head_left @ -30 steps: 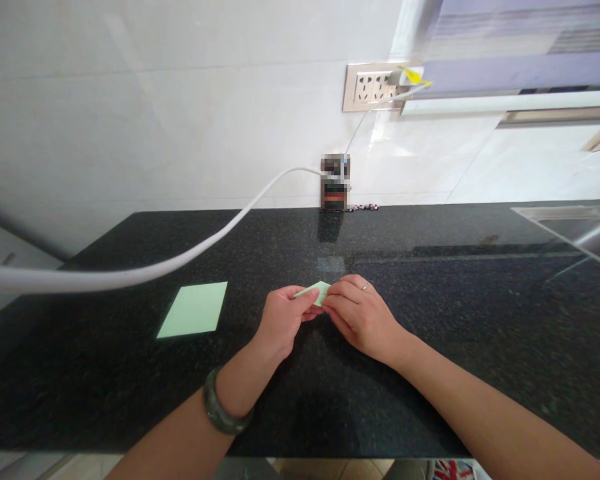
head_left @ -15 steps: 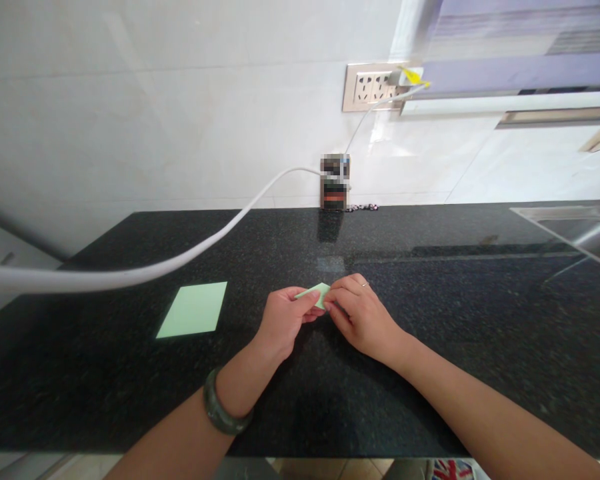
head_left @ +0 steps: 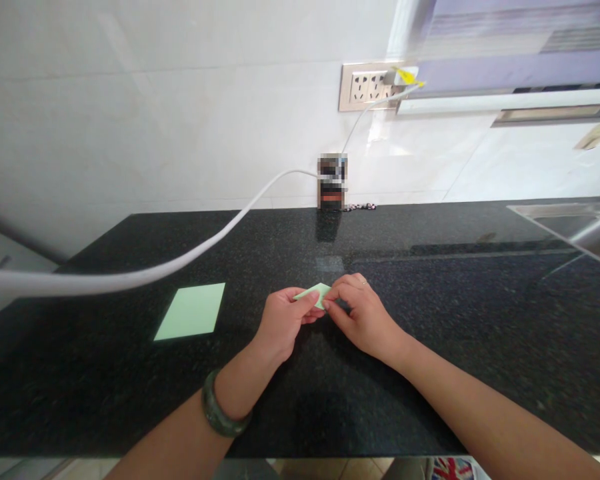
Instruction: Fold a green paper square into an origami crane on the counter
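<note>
A small piece of folded green paper [head_left: 321,291] is held between both hands above the dark countertop. My left hand [head_left: 285,317] pinches it from the left, thumb on top and fingers beneath. At its right edge, the thumb and forefinger of my right hand [head_left: 357,307] close on the paper. Part of the folded shape is hidden by my fingers. To the left of my hands, a flat green sheet of paper [head_left: 193,311] lies on the counter.
A black speckled countertop [head_left: 455,333] runs along a white tiled wall. A white cable [head_left: 180,260] arcs across the left side to a pixelated upright object [head_left: 333,181]. A wall socket [head_left: 365,87] holds a plug. At the far right is a metal sink [head_left: 595,230].
The right thumb and fingers have shifted slightly at the paper's right edge. The left hand keeps its hold, and the whole view has moved a little.
</note>
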Demonstrator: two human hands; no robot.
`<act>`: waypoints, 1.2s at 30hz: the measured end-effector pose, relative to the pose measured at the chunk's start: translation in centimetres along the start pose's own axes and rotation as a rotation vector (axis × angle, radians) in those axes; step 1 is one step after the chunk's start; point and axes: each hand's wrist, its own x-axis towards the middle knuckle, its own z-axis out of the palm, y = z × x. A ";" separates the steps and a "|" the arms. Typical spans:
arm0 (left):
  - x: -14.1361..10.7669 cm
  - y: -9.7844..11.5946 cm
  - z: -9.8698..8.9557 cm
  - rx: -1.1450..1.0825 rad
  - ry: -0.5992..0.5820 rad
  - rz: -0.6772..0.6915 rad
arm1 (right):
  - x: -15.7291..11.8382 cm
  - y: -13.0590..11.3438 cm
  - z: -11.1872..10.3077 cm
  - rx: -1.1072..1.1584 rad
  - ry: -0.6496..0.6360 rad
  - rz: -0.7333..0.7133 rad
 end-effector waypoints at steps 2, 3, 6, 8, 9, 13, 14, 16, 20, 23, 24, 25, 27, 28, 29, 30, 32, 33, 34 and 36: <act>-0.1 0.0 0.0 -0.009 -0.024 0.011 | 0.0 0.1 0.0 0.007 0.007 0.007; -0.1 -0.1 0.1 -0.014 -0.038 0.018 | 0.0 0.2 0.0 0.012 0.011 0.008; -0.1 0.0 0.1 -0.043 -0.054 0.027 | -0.1 0.3 0.0 0.035 0.026 0.003; -0.1 0.1 0.1 -0.080 -0.032 0.028 | -0.2 0.3 0.1 0.077 0.099 0.035; -0.1 0.1 0.1 -0.104 -0.017 0.030 | -0.2 0.3 0.2 0.112 0.173 0.091; 0.1 0.4 0.0 -0.201 0.019 0.057 | -0.3 0.3 0.5 0.407 0.423 0.501; 0.1 0.4 0.0 -0.216 0.014 0.060 | -0.2 0.4 0.6 0.525 0.355 0.572; 0.1 0.4 0.0 -0.225 -0.013 0.057 | -0.2 0.4 0.8 0.758 0.123 0.622; 0.0 0.1 0.2 -0.178 -0.076 0.036 | -0.2 0.1 1.2 0.977 -0.012 0.589; -0.1 -0.1 0.2 -0.153 -0.075 0.046 | -0.2 -0.1 1.5 1.009 0.052 0.590; -0.1 -0.2 0.3 -0.148 -0.070 0.054 | -0.3 0.0 1.6 1.015 0.063 0.595; -0.1 -0.2 0.3 -0.140 -0.066 0.060 | -0.3 0.0 1.7 1.019 0.070 0.600; -0.1 -0.3 0.2 -0.113 -0.055 0.061 | -0.4 0.1 1.8 1.020 0.075 0.614; -0.1 -0.2 0.2 -0.096 -0.052 0.059 | -0.4 0.2 1.9 1.018 0.079 0.621; -0.2 -0.2 0.2 -0.079 -0.051 0.059 | -0.4 0.2 1.9 1.015 0.083 0.627; -0.2 -0.2 0.2 -0.066 -0.052 0.061 | -0.5 0.2 1.9 1.015 0.085 0.630; -0.3 -0.1 0.2 -0.048 -0.055 0.071 | -0.5 0.2 1.9 1.025 0.088 0.625; -0.3 -0.1 0.2 -0.042 -0.055 0.075 | -0.5 0.2 1.9 1.033 0.087 0.621; -0.3 -0.1 0.2 -0.037 -0.054 0.079 | -0.5 0.1 1.9 1.039 0.086 0.617; -0.4 -0.1 0.3 -0.027 -0.054 0.086 | -0.5 0.1 1.9 1.037 0.089 0.613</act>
